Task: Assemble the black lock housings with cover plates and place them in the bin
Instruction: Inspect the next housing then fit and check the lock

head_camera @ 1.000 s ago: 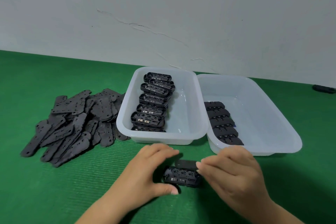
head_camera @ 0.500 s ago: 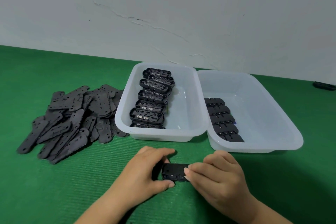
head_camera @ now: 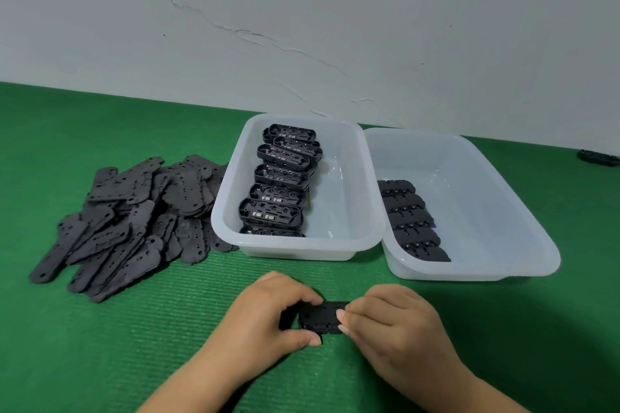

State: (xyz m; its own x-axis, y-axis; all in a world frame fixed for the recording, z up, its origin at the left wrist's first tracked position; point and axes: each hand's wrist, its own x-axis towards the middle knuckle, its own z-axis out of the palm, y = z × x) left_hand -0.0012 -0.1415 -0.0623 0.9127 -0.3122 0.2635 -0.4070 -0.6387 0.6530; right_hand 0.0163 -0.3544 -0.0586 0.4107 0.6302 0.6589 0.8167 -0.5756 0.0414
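A black lock housing with a cover plate on top (head_camera: 320,317) lies on the green mat near the front. My left hand (head_camera: 268,315) grips its left end between curled fingers and thumb. My right hand (head_camera: 389,322) pinches its right end, fingertips on the plate. Several open housings (head_camera: 280,184) stand in a row in the left white bin (head_camera: 349,238). Several covered units (head_camera: 411,221) lie in a row along the left side of the right white bin (head_camera: 503,265). A heap of loose black cover plates (head_camera: 134,221) lies left of the bins.
A small black part (head_camera: 599,157) lies on the mat at the far right near the wall. The grey cracked wall rises behind the bins. Green mat stretches in front of the plate heap and to the right of my right hand.
The cover plate went from hovering behind the open housing to lying on top of it. Both hands have closed in on the part's ends.
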